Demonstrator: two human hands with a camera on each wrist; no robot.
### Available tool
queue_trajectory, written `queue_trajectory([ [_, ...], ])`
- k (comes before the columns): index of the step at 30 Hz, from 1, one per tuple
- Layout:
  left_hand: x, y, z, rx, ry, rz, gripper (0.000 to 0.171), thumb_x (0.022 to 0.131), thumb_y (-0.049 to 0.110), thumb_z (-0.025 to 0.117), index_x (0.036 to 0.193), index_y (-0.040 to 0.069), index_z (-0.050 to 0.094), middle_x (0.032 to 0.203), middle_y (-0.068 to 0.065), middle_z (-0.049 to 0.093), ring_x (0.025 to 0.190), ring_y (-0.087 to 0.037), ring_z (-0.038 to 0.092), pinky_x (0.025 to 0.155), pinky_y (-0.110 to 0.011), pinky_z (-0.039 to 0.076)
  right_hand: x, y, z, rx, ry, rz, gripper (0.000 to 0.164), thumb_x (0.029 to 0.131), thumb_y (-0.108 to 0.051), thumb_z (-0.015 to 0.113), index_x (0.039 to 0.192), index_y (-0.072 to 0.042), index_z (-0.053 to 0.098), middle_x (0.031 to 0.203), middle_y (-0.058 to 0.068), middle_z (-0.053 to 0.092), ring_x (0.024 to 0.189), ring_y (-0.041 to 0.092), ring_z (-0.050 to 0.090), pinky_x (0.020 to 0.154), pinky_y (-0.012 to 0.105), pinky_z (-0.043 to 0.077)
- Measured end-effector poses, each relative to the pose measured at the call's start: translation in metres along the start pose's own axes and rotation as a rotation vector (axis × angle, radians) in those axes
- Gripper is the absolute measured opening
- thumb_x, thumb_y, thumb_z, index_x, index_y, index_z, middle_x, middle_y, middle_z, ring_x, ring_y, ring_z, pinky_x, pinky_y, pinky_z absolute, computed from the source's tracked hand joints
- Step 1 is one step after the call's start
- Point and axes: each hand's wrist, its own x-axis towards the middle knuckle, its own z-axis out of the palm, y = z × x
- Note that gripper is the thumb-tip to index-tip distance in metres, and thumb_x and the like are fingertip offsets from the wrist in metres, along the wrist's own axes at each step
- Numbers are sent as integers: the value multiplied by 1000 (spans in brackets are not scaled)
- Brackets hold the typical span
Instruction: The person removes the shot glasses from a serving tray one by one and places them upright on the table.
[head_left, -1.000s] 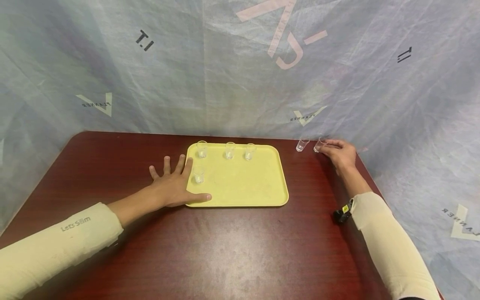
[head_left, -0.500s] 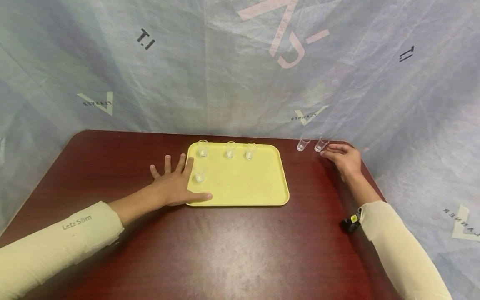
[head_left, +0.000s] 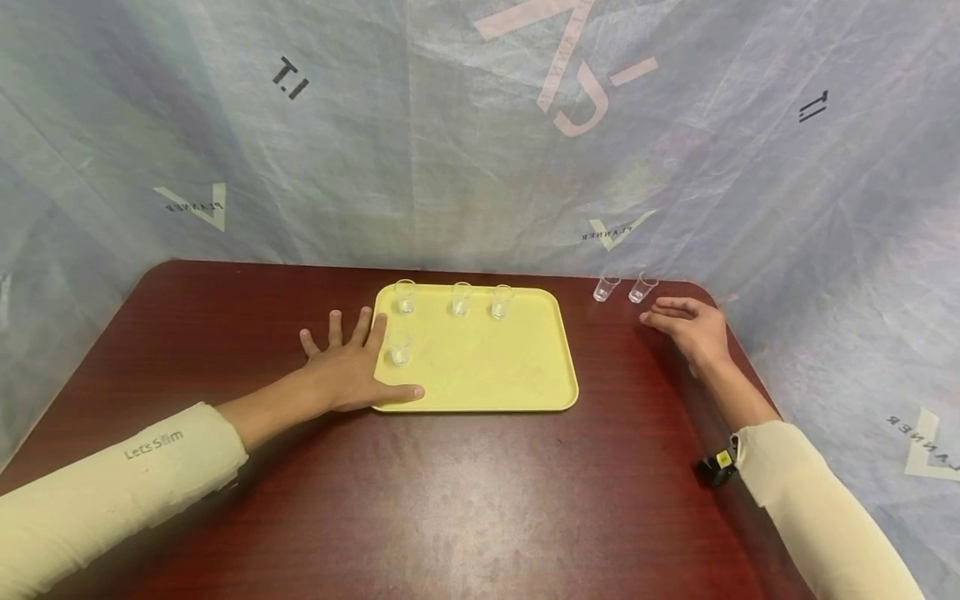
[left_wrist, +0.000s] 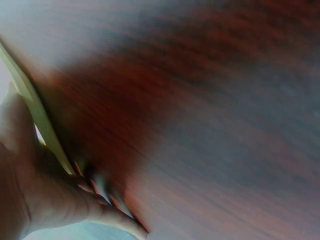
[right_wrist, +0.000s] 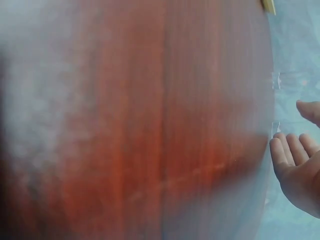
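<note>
My left hand, fingers spread, rests over the left edge of a yellow tray. Several small clear glasses stand upright on that tray: one at the back left corner, two more along the back, and a glass just right of my left fingers. At the table's back right, two like glasses stand side by side, the left glass and the right glass. Just in front of the right one is my right hand, fingers loosely bent, holding nothing. In the right wrist view its thumb and fingers are apart.
The dark red wooden table has rounded back corners. A grey printed cloth hangs right behind it and along the sides. On the right wrist sits a small black camera.
My right hand has let go of the right glass and drawn back a little toward the lower right. The glass stays standing beside the other. The left hand has not moved.
</note>
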Motion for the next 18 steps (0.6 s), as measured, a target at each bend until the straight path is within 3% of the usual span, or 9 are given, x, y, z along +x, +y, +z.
queue_trajectory([
  [2,0,0,0,-1,1,0,155,77,110,55,183,14,-4,190,-23,-9,170,-66,-14,117,-100,-4,-3,0,1,-40,-17,-9,33,94,-9,92,121,-17,76,93,-25,82,88,-12,77,80,10,60],
  [10,-1,1,-1,1,2,-3,155,77,110,55,183,14,-3,190,-23,-8,170,-66,-13,118,-100,-3,-10,-2,15,-79,-70,-44,56,95,-13,92,145,1,69,100,-25,83,91,-12,78,83,10,60],
  [18,0,0,0,11,8,-1,155,76,112,53,183,14,-3,190,-22,-8,170,-66,-12,118,-100,-3,-18,-11,36,-139,-113,-82,66,95,-17,92,151,4,66,109,-22,82,97,-14,76,86,10,60],
])
